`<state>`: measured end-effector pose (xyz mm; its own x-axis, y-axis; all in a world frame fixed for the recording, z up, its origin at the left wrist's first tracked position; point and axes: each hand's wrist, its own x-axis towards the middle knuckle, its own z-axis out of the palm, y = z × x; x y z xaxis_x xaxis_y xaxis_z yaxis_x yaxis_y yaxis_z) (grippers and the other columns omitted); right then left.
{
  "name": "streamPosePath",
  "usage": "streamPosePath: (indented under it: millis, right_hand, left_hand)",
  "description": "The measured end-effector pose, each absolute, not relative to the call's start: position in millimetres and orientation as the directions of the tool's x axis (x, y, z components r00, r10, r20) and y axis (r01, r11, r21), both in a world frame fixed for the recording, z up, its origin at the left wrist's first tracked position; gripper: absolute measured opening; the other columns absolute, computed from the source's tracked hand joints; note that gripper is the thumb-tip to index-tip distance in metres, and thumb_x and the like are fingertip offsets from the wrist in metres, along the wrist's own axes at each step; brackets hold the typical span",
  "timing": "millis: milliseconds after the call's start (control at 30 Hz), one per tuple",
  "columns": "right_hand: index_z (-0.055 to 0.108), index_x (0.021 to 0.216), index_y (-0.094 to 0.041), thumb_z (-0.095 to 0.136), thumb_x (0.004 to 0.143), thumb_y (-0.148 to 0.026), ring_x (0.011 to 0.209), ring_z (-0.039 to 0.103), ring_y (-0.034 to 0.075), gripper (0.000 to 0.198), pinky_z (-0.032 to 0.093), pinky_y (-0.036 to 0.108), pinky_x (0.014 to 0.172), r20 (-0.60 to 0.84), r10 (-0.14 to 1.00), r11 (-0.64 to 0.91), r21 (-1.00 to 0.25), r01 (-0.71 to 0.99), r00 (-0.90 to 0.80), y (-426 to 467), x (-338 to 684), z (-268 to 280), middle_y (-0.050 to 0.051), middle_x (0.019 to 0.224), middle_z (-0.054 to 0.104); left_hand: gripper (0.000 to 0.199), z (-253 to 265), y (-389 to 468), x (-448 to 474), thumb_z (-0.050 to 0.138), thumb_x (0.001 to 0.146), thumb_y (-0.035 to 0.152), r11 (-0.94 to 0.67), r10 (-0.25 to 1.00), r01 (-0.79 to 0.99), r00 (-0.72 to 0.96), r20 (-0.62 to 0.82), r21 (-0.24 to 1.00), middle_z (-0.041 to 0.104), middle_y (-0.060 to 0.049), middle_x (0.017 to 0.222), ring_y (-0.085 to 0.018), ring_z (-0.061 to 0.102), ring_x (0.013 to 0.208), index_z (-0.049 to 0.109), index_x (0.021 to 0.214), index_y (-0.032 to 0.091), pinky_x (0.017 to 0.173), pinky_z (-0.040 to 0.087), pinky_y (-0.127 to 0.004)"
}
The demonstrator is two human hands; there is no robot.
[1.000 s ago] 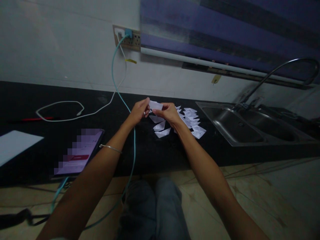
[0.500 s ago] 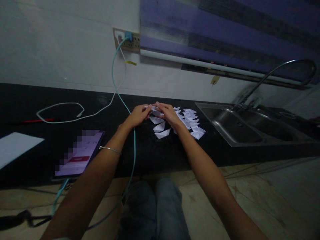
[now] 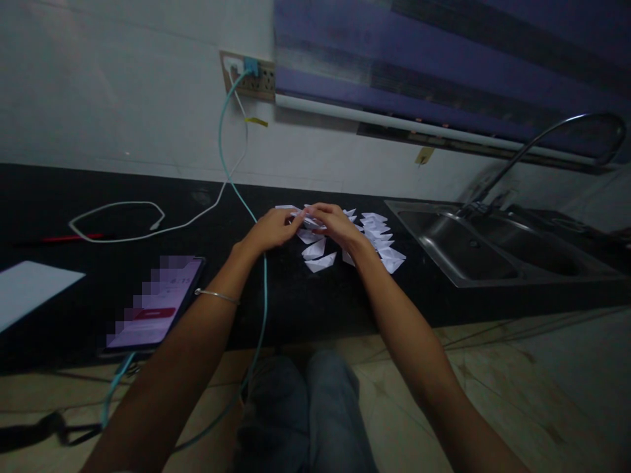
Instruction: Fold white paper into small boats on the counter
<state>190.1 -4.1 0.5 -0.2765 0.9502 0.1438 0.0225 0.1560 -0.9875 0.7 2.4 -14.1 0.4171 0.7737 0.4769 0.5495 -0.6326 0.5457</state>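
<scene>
My left hand [image 3: 275, 227] and my right hand [image 3: 336, 223] meet over the black counter, their fingertips touching. Between them is a small white paper boat [image 3: 310, 224], pinched by both hands and largely covered by the fingers. Several more folded paper boats lie below and to the right of the fingers, among them a nearer boat [image 3: 320, 263] and a cluster [image 3: 377, 230] beyond my right wrist. White paper tips also show just behind my left hand. My right forearm hides part of the group.
A sink [image 3: 458, 253] with a curved faucet [image 3: 537, 141] is set into the counter [image 3: 315, 309] at right. Left of my arm lie a phone [image 3: 158, 309], a white sheet [image 3: 34, 289], a red pen [image 3: 73, 238] and a white cable [image 3: 123, 240]. A teal cable [image 3: 266, 295] runs under my left wrist.
My fingertips have drawn closer together around the paper, and my right hand has turned slightly. White paper now shows more behind my left hand. The other boats have stayed in place.
</scene>
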Motion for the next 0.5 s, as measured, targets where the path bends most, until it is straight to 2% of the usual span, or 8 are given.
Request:
streamPosePath:
  millis: [233, 367, 500]
  right_hand:
    - [0.070, 0.095, -0.023, 0.078, 0.066, -0.025, 0.088, 0.062, 0.019, 0.030, 0.051, 0.035, 0.078, 0.082, 0.960, 0.079, -0.997, -0.020, -0.268, -7, 198, 11, 0.004, 0.094, 0.068]
    - [0.068, 0.106, -0.023, 0.079, 0.063, -0.022, 0.085, 0.062, 0.018, 0.044, 0.051, 0.035, 0.077, 0.072, 0.956, 0.057, -0.997, -0.061, -0.284, -4, 204, 10, 0.003, 0.096, 0.069]
    - [0.066, 0.106, -0.020, 0.081, 0.057, -0.014, 0.081, 0.063, 0.016, 0.052, 0.052, 0.032, 0.073, 0.080, 0.939, 0.016, -0.982, -0.190, -0.334, -7, 203, 12, 0.004, 0.097, 0.069]
  left_hand:
    - [0.043, -10, 0, 4, 0.046, 0.097, 0.048, -0.687, 0.724, 0.415, 0.458, 0.516, 0.596, 0.075, -0.008, 0.087, -0.018, 0.066, 0.078, 0.074, 0.089, 0.016, 0.073, 0.049, -0.029]
    - [0.044, -11, -1, 6, 0.050, 0.095, 0.049, -0.703, 0.705, 0.349, 0.456, 0.543, 0.620, 0.073, -0.004, 0.076, -0.016, 0.064, 0.073, 0.073, 0.078, 0.016, 0.067, 0.047, -0.026]
    - [0.044, -9, -3, 9, 0.055, 0.090, 0.051, -0.707, 0.698, 0.276, 0.419, 0.581, 0.650, 0.068, -0.001, 0.068, -0.013, 0.057, 0.063, 0.069, 0.069, 0.016, 0.059, 0.043, -0.024]
